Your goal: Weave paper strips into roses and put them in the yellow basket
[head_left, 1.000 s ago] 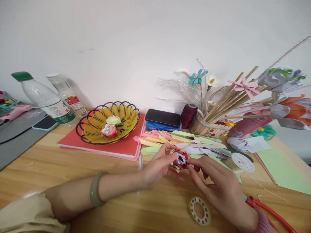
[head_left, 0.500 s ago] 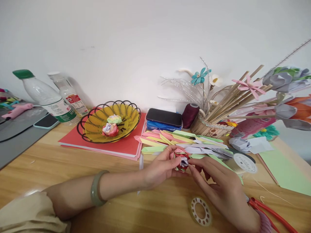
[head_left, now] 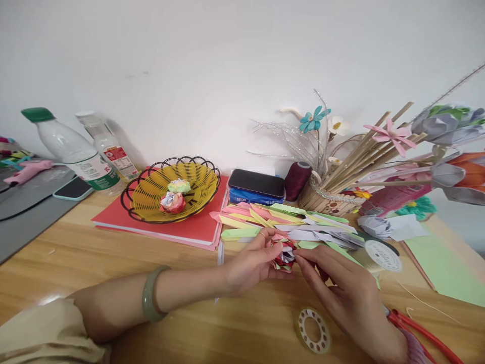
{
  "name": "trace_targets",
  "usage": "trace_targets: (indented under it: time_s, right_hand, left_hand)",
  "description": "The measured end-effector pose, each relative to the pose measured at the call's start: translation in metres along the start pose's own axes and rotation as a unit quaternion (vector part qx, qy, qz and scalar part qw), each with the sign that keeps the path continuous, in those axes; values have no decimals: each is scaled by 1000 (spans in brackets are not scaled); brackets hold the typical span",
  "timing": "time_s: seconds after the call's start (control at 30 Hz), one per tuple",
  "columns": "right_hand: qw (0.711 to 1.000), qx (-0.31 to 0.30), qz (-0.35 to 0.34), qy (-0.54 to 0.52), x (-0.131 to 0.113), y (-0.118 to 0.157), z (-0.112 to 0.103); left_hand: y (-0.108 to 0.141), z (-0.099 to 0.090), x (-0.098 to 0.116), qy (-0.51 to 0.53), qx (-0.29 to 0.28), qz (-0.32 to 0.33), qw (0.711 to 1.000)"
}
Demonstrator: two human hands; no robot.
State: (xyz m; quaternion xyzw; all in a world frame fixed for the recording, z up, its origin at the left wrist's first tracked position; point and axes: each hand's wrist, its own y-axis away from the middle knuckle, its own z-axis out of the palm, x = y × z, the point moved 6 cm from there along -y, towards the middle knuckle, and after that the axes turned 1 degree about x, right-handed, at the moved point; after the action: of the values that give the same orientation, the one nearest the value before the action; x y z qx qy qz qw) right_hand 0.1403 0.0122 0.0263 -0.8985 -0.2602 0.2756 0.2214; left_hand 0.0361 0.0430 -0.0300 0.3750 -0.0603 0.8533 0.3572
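Between my hands is a small folded paper flower (head_left: 285, 257), red and green outside with a white and dark middle. My left hand (head_left: 254, 263) closes around its left side, thumb on the front. On its right edge, my right hand (head_left: 333, 288) pinches with thumb and forefinger at the white folds. Just behind lie folded paper strips (head_left: 261, 215) in pink, yellow, green and white. Below the hands, a roll of clear tape (head_left: 313, 331) lies flat on the table. Red-handled scissors (head_left: 420, 331) are partly hidden by my right wrist.
A yellow woven basket (head_left: 200, 194) holding two paper flowers stands on red paper (head_left: 189, 230). Farther back are a phone (head_left: 256, 183) on a blue pack, a maroon thread spool (head_left: 297, 181) and a wooden pot (head_left: 326, 199). Bottles (head_left: 81, 151) stand left; a thread roll (head_left: 381, 255) lies right.
The paper flower has turned slightly in my left hand. My right fingertips stay at its right edge with barely any shift; the things on the table have not moved.
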Motion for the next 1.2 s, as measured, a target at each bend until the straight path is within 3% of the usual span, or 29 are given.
trace_targets:
  time_s: [0.27, 0.43, 0.63, 1.2]
  right_hand:
    - [993, 17, -82, 80, -1, 7, 1]
    - [994, -9, -71, 79, 2, 6, 5]
    - [997, -40, -60, 37, 0, 3, 8]
    - [988, -19, -124, 93, -8, 2, 7]
  left_hand:
    - [0, -6, -1, -104, 9, -1, 995]
    - [-1, -12, 0, -159, 43, 3, 986]
    - [-2, -11, 0, -136, 51, 25, 989]
    - [-1, -10, 2, -188, 72, 44, 979]
